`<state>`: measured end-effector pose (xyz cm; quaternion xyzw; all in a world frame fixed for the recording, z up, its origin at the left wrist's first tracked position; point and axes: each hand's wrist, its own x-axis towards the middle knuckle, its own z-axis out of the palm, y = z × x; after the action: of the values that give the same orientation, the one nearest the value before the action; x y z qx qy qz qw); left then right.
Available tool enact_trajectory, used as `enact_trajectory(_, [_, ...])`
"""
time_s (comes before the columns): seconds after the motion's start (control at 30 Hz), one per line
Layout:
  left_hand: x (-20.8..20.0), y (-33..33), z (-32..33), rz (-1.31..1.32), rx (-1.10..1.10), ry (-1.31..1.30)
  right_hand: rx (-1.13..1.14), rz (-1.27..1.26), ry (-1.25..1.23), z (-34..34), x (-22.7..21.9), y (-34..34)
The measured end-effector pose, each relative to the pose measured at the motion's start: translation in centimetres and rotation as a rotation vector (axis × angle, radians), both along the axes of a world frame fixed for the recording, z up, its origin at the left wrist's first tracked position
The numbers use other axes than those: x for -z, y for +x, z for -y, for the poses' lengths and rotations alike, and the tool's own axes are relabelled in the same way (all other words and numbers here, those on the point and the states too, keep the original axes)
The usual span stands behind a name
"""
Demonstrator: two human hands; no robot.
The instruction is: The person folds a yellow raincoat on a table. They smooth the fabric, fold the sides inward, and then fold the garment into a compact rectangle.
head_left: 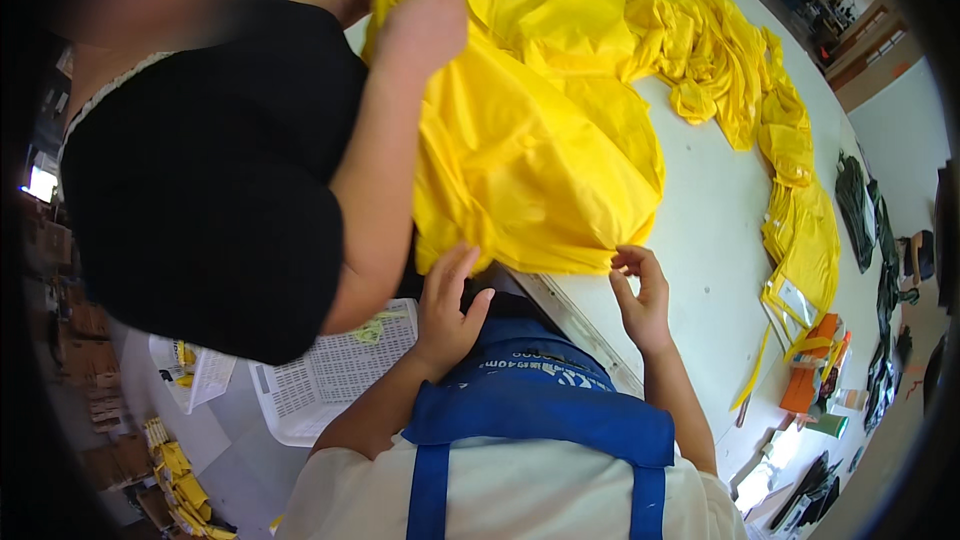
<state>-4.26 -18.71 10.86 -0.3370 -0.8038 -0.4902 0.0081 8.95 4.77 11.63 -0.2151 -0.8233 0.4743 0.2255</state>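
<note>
A large sheet of glossy yellow fabric (545, 155) spreads over the near left part of the white table, its lower edge hanging just in front of me. My left hand (452, 310) is at the fabric's lower left edge, fingers spread and thumb apart, gripping nothing. At the lower right corner, my right hand (643, 302) has bent fingers, with the tips at the fabric's edge and the thumb apart from them. To my left, a co-worker in a black top raises the fabric's far left part with both hands (425, 25).
More bunched yellow fabric (715, 55) curves along the table (700, 240) to folded yellow pieces (805, 250). Dark packages (855, 210), an orange box (810, 365) and a green roll (828, 425) lie at the right. White perforated baskets (330, 380) stand below left.
</note>
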Motion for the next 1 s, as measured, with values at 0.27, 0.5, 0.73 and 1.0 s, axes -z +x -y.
enact_trajectory(0.27, [1.1, 9.3, -5.5, 0.150, 0.373, -0.131, 0.523, 0.302, 0.023, -7.1, 7.0, 21.3])
enact_trajectory(0.5, [2.0, 13.0, -10.5, 0.119, 0.548, -0.383, 1.342, 0.984, 0.383, -16.9, 13.9, 40.2])
enact_trajectory(0.73, [4.9, 9.9, -15.8, 0.020, 0.510, -0.472, 1.228, 0.959, 0.219, -14.7, 17.0, 44.7])
enact_trajectory(1.0, [8.3, 0.5, -26.7, -0.513, 0.410, -0.550, 1.301, 0.819, 0.212, -14.1, 16.7, 44.9])
